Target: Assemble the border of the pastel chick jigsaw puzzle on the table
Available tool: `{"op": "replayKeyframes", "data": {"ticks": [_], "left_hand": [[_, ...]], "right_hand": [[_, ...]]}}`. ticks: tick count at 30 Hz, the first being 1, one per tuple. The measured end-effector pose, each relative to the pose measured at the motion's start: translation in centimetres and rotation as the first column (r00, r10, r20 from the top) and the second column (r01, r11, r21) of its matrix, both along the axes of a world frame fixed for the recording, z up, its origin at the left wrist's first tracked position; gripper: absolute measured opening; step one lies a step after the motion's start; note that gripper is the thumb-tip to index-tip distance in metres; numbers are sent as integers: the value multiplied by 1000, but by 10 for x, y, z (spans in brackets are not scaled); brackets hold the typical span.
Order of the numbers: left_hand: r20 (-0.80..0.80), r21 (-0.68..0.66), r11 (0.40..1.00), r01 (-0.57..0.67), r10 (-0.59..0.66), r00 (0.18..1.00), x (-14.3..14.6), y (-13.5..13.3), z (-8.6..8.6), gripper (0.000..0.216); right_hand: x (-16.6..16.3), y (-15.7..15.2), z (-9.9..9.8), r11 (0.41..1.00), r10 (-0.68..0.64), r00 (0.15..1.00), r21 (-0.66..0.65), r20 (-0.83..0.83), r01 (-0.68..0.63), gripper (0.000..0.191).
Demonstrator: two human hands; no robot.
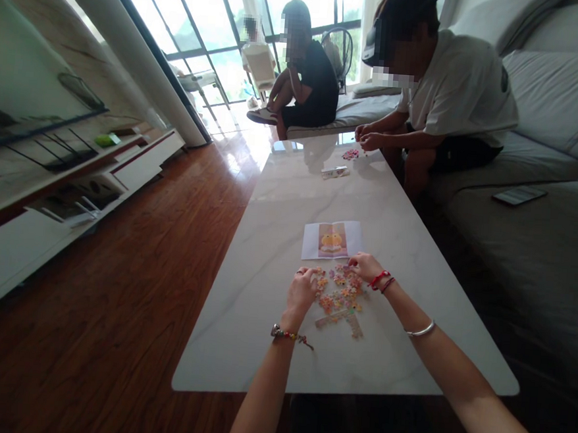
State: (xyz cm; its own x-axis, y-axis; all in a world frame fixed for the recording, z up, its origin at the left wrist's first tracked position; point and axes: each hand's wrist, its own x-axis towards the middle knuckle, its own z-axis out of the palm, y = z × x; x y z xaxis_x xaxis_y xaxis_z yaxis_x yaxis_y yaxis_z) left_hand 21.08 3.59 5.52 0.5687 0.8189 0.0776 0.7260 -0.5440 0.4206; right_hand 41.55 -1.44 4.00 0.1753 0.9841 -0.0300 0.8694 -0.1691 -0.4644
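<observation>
Pieces (pixel 340 293), small and many-coloured, lie in a loose heap on the near half of the white surface (pixel 267 241), right between the two hands. The heap runs roughly away from the person, with a pale joined strip (pixel 341 322) at its near end and a printed picture (pixel 331 239) lying flat just beyond its far end. The left hand (pixel 301 293) sits at the heap's left edge, its fingers (pixel 303 272) curled in narrow and touching the outermost pieces, which spread away to their right. The right hand (pixel 364 266) rests at the far right corner, near the picture, with fingers (pixel 353 264) bent down onto the pieces, so the heap lies toward the person and to the left of them. Both hands touch the heap. The left is nearer to the strip. Whether either hand pinches a piece is too small to tell. At the far end of the surface another person's hands (pixel 368 139) work over a pink cluster (pixel 350 154), well apart.
</observation>
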Motion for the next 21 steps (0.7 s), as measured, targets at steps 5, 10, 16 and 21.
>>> {"op": "replayKeyframes", "data": {"ticks": [5,10,16,21], "left_hand": [[-5,-9,1000,23,-23,1000,0,3,1,28],[-16,-20,999,45,-45,999,3,5,0,29],[-29,-44,998,42,-43,999,5,3,-6,26],[-35,-49,997,54,-56,998,9,6,-9,25]], "right_hand": [[-4,13,-2,1000,-27,1000,-11,4,27,13],[2,9,-9,999,-45,999,-11,-23,45,11],[21,-2,-7,999,-46,995,-32,-91,44,15],[32,-9,-8,996,-53,993,-79,-101,45,12]]}}
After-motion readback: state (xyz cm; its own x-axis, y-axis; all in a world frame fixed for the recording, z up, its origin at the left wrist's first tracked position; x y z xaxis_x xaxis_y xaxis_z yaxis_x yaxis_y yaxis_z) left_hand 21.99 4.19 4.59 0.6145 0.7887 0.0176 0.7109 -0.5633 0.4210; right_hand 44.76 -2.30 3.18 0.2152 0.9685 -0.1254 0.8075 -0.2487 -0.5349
